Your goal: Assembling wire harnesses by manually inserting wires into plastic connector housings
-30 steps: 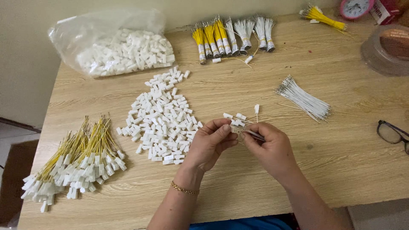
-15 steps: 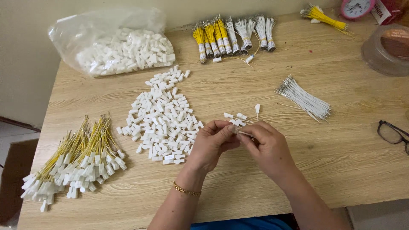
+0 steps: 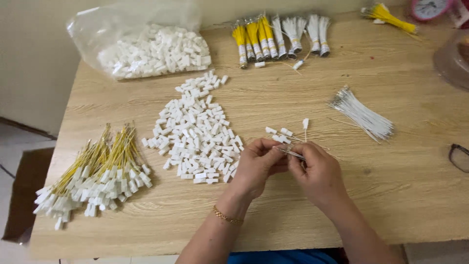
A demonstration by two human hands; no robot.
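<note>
Both hands pinch thin white wires above grainy wooden table.

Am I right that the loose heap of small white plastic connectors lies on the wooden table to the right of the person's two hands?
Not quite: the head view shows the loose heap of small white plastic connectors on the wooden table to the left of both hands.
</note>
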